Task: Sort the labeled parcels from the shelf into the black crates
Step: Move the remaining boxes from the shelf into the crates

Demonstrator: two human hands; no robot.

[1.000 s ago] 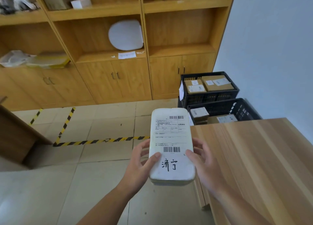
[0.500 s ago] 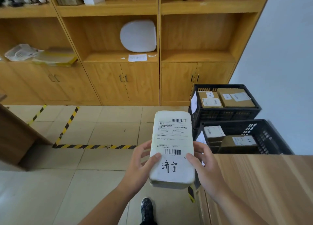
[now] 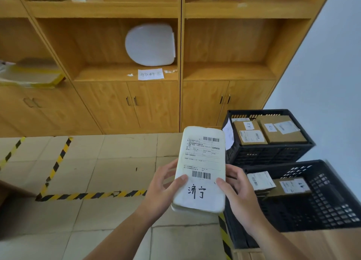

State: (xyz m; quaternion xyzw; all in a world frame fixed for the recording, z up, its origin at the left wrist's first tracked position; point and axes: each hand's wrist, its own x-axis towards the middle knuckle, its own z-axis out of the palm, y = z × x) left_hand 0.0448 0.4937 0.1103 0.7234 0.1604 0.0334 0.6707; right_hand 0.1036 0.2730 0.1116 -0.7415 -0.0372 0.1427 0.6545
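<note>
Head view. Floor (image 3: 109, 162): pale tiles marked with yellow-black hazard tape (image 3: 91, 196). Rear wall: wooden shelf unit (image 3: 179, 72) with open bays above closed cabinet doors (image 3: 132, 105); the centre bay holds a white oval panel (image 3: 150, 44) leaning upright and a handwritten paper note (image 3: 150, 74) at the shelf edge. Right: pale wall (image 3: 328, 64). White parcel (image 3: 201, 169): held in the air over the tiles, just left of the crates, with the label face up showing barcodes and handwritten characters. Left hand (image 3: 162, 191) and right hand (image 3: 238, 197): each grasps one long edge of the parcel, thumb on the top face. Far black crate (image 3: 269, 154): contains labelled cardboard boxes (image 3: 281, 128). Near black crate (image 3: 332, 210): contains more labelled boxes (image 3: 289, 187). Lower right: wooden tabletop (image 3: 322, 244).
</note>
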